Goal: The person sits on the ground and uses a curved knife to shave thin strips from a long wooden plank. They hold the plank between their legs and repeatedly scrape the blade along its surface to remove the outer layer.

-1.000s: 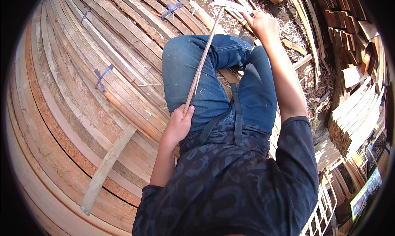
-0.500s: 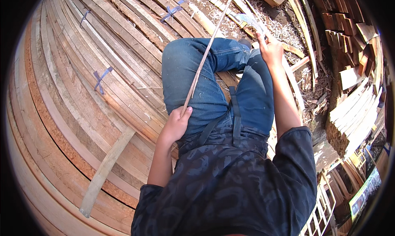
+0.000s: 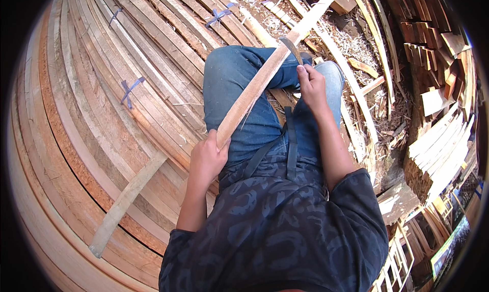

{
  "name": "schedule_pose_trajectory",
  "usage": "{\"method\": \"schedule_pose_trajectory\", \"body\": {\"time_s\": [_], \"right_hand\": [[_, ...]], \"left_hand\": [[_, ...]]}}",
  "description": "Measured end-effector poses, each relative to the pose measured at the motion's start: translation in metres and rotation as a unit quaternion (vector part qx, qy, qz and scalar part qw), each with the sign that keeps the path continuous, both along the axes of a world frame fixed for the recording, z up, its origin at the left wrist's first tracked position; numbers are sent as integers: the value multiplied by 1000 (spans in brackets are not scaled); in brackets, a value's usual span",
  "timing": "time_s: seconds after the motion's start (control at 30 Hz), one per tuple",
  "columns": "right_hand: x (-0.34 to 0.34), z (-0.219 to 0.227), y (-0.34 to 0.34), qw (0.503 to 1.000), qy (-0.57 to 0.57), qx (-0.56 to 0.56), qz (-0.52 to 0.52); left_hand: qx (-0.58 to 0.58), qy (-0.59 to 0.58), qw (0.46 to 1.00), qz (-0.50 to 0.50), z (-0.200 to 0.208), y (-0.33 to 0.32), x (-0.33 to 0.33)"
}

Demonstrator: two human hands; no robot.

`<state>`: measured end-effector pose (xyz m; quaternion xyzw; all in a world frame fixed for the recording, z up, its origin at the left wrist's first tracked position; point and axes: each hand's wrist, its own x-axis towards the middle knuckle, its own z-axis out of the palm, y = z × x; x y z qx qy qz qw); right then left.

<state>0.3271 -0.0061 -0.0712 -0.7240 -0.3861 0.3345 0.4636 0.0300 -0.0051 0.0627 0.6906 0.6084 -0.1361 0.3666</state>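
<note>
A long pale wooden slat (image 3: 257,87) runs diagonally over my thighs, up past my knees to the top right, its broad face turned up. My left hand (image 3: 208,155) is closed round its near end, beside my left hip. In my right hand (image 3: 313,88), above my right thigh, is a knife (image 3: 292,49) with a short, curved blade. The blade lies against the right edge of the slat, around knee level. Thin splinters stick out from the slat's edge nearer to me. The knife's handle is mostly hidden in my fingers.
Long boards (image 3: 102,118) lie side by side at my left, some tied with a purple strip (image 3: 131,91). A short grey stick (image 3: 127,205) rests across them. Wood shavings (image 3: 351,45) litter the ground ahead. Stacked wood pieces (image 3: 423,37) and a bundle of pale slats (image 3: 440,144) stand at right.
The slat has turned from its narrow edge to its broad face. My right hand has moved left and nearer, bringing the knife blade from beyond the slat to its edge.
</note>
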Motion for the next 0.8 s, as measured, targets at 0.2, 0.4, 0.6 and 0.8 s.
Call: {"method": "schedule_pose_trajectory", "body": {"time_s": [0.2,0.4,0.6,0.8], "right_hand": [[-13,24,-12,992,-81,-60,72],[-23,40,-23,977,-129,-122,117],[-25,43,-13,974,-167,-103,114],[-27,42,4,965,-229,-84,100]], "left_hand": [[-11,-61,997,51,-15,-4,2],[-72,-157,983,66,-33,5,-13],[-294,-236,909,178,-39,28,-33],[-346,-225,885,218,-32,39,-27]]}}
